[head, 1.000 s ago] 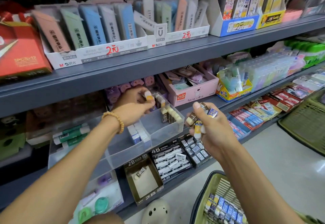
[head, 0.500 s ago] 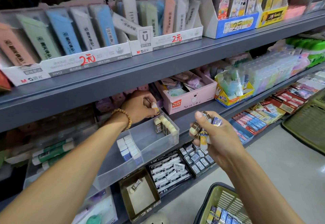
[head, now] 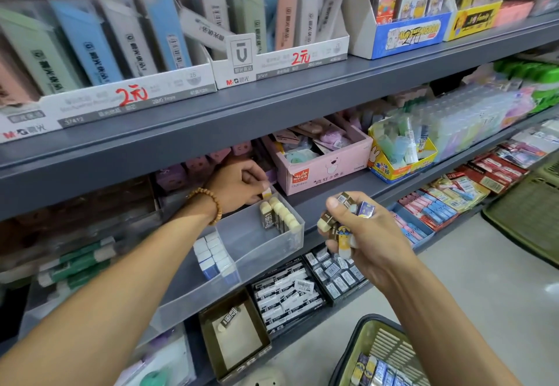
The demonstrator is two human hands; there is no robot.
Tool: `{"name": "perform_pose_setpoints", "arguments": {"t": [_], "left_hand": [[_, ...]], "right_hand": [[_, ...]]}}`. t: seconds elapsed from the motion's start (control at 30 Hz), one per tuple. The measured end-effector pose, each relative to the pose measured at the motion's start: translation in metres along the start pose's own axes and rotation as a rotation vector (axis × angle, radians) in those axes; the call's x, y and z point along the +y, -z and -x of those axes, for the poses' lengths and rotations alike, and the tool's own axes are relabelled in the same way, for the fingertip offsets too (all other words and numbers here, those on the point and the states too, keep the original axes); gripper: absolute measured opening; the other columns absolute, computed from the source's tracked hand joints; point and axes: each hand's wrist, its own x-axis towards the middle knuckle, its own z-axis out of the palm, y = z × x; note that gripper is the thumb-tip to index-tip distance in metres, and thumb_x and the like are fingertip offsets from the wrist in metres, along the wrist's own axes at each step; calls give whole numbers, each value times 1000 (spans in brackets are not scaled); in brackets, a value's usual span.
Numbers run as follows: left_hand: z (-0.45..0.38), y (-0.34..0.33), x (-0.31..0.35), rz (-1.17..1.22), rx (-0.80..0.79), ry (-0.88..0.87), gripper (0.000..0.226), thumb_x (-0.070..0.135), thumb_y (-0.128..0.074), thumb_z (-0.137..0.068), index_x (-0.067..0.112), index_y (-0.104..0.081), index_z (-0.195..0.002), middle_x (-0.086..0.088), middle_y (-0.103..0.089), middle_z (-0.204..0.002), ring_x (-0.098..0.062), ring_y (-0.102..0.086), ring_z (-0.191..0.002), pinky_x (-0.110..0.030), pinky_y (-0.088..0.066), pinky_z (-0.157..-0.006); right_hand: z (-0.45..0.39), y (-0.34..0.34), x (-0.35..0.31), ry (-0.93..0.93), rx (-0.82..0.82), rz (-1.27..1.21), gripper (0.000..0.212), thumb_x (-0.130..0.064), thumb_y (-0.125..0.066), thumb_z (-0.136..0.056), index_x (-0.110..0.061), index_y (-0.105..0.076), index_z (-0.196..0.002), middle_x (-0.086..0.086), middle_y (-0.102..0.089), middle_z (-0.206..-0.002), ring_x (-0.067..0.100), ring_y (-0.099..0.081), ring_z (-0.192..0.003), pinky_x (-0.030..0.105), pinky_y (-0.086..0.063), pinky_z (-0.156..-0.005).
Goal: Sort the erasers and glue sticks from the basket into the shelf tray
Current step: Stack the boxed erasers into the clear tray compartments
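My left hand [head: 239, 184] pinches one small cream, brown-sleeved eraser [head: 266, 194] by its stiff sides above the clear plastic shelf tray [head: 272, 245]; right hand [head: 360, 234] clutches several light, slippery ones.

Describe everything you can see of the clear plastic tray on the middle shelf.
The clear plastic tray is a frosted, see-through open-topped bin, standing level on the grey shelf and jutting past its front edge. A row of brown-sleeved cream erasers stands at its far right corner; blue-and-white erasers cluster nearer the middle. The left hand reaches over its back rim, adding another eraser.
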Motion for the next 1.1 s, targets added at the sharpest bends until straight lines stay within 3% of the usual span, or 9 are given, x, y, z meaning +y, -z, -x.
{"name": "perform_pose_setpoints", "arguments": {"t": [0.13, 0.3, 0.47, 0.67, 0.77, 0.87, 0.97, 1.03, 1.1], "left_hand": [[0, -1, -1, 1, 19, -7, 16, 2, -71, -83, 13, -63, -77, -1, -58, -63, -12, -62, -58, -18, -53, -55], [4, 3, 6, -46, 42, 0, 5, 13, -70, -86, 12, -67, -83, -1, -67, -68, -15, -68, -63, -24, -54, -58], [25, 2, 24, -71, 166, -97, 10, 18, -64, -89, 12, -68, -83, 1, -69, -71, -6, -64, -52, -15, -43, -48], [70, -13, 62, 247, -177, -113, 13, 7, -76, -79, 8, -65, -84, -6, -68, -68, -16, -67, -58, -18, -48, -46], [80, -16, 64, 265, -229, -104, 16, -4, -74, -78, 7, -65, -84, -7, -66, -69, -16, -66, -60, -25, -58, -58], [82, -6, 63, 287, -160, -80, 10, -5, -71, -81, 3, -66, -83, -7, -67, -69, -15, -68, -62, -22, -59, -60], [80, 12, 57, 241, -53, -65, 14, -5, -73, -79, 7, -66, -80, -12, -70, -76, -15, -70, -62, -23, -59, -61], [80, 22, 53, 188, -37, -44, 17, -4, -75, -77, 9, -66, -84, -10, -70, -79, -16, -70, -65, -21, -57, -58], [78, 27, 50, 89, -31, -50, 20, -6, -75, -76, 9, -66, -85, -4, -68, -76, -10, -66, -63, -18, -56, -54]], "right_hand": [[0, -1, -2, 3, -5, 36, 31, -40, -71, -76, -13, -56, -84, 15, -69, -74, 20, -62, -60, 31, -50, -54], [2, -6, -10, 8, 27, 47, 30, -39, -66, -90, -11, -55, -85, 20, -69, -78, 15, -58, -47, 25, -47, -45], [5, -15, -13, 19, 51, 23, 34, -43, -66, -89, -12, -55, -79, 16, -68, -71, 16, -59, -52, 30, -47, -51], [11, -37, -21, 56, 145, -16, 32, -42, -68, -89, -16, -59, -74, 8, -65, -68, 19, -59, -56, 27, -47, -48], [18, -41, -17, 78, 121, -29, 28, -40, -66, -91, -18, -61, -75, 6, -65, -68, 18, -60, -56, 28, -48, -49], [27, -34, -16, 65, 67, -122, 4, -20, -65, -94, -17, -64, -96, 8, -68, -80, 18, -65, -64, 26, -51, -49], [34, -21, -12, 23, 32, -187, 44, 9, -58, -90, -22, -59, -122, 16, -68, -91, 21, -65, -66, 26, -53, -51], [38, -17, -9, -3, 33, -164, 45, 12, -55, -91, -20, -55, -122, 18, -72, -94, 23, -69, -69, 28, -56, -55], [41, -15, -8, -34, 42, -110, 27, 11, -55, -91, -5, -59, -112, 17, -75, -94, 23, -73, -75, 29, -59, -59]]}}
